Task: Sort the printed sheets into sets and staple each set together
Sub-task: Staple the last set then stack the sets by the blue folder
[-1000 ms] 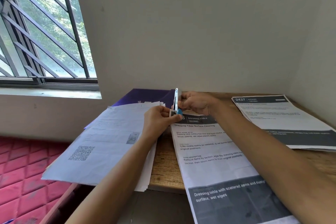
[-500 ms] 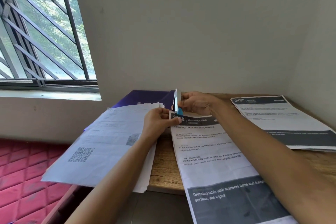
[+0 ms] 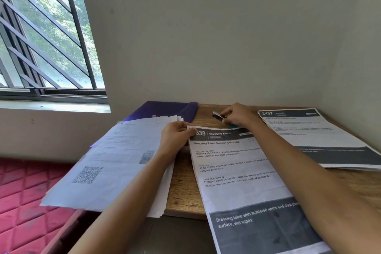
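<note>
A printed set headed "Dressing Table" [image 3: 237,171] lies in the middle of the wooden table [image 3: 181,187] and hangs over its front edge. My left hand [image 3: 175,138] pinches this set's top left corner. My right hand [image 3: 237,117] holds a small stapler [image 3: 218,115] with a blue base low over the table, just behind the set's top edge. A second set headed "2437 Kitchen" [image 3: 309,136] lies at the right. A thick stack of loose sheets [image 3: 115,163] with a QR code lies at the left under my left forearm.
A purple folder [image 3: 165,109] lies at the back under the loose stack. The wall stands close behind and to the right of the table. A red quilted mattress [image 3: 22,196] lies low at the left, below a barred window [image 3: 41,37].
My right hand has drawn the stapler off the set's top left corner and moved it right and back, lowering it toward the table. My left hand keeps its pinch on the corner.
</note>
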A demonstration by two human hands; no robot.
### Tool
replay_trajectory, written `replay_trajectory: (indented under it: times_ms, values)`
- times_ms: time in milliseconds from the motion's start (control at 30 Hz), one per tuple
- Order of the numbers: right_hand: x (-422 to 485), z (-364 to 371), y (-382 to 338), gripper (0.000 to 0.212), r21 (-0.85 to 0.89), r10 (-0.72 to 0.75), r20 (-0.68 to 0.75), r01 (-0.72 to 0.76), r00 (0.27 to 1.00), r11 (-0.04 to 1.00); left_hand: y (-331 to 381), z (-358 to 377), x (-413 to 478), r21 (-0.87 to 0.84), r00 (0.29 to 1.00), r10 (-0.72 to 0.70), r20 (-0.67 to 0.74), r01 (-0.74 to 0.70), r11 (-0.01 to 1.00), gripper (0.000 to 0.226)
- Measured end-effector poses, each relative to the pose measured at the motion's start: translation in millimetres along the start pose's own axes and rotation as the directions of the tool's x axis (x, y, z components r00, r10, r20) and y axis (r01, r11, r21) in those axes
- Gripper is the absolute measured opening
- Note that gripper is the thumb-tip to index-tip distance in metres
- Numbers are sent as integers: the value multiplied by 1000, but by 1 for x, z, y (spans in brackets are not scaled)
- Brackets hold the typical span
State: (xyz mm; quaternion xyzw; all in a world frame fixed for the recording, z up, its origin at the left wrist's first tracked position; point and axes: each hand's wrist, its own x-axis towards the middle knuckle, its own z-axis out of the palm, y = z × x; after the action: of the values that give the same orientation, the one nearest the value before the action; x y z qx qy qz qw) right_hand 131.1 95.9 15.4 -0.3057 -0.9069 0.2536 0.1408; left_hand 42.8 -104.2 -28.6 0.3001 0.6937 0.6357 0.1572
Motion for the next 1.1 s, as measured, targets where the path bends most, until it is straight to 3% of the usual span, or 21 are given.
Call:
replay_trajectory:
  times_ms: [300, 433, 533, 633, 733, 800, 867, 967, 1033, 1100]
  values:
    - [3, -6, 13, 30, -25, 14, -29, -15, 999, 1000, 3, -1, -3, 4, 1000, 6, -12, -6, 1000, 5]
    - [-12, -27, 14, 50, 67, -37, -239, 54, 970, 996, 11, -3, -6, -133, 1000, -10, -6, 9, 991, 8]
    - [-30, -51, 16, 78, 158, -39, -285, 87, 958, 984, 29, -7, -7, -163, 1000, 13, 4, -12, 987, 11]
    - [-48, -65, 16, 80, 440, 49, -118, 8, 992, 898, 56, -17, -3, -182, 998, 40, -38, -47, 982, 7]
    - [-61, -68, 17, 67, 766, -18, 185, -133, 983, 629, 82, -36, 3, -220, 995, 50, -82, -67, 973, 6]
    - [-70, -66, 17, 68, 799, -130, 297, -171, 946, 577, 97, -51, 5, -244, 991, 55, -124, -84, 966, 6]
    - [-77, -59, 13, 90, 754, -220, 382, -166, 898, 636, 108, -66, 6, -270, 984, 63, -165, -106, 957, 5]
    - [-81, -48, -3, 95, 774, -313, 430, -167, 847, 610, 115, -87, 7, -282, 973, 59, -224, -123, 951, 4]
    - [-82, -40, -22, 92, 802, -309, 422, -192, 852, 566, 114, -100, 9, -261, 974, 30, -225, -90, 961, 14]
    - [-83, -27, -45, 66, 815, -238, 385, -207, 892, 541, 110, -114, 6, -160, 987, -12, -163, -15, 987, 24]
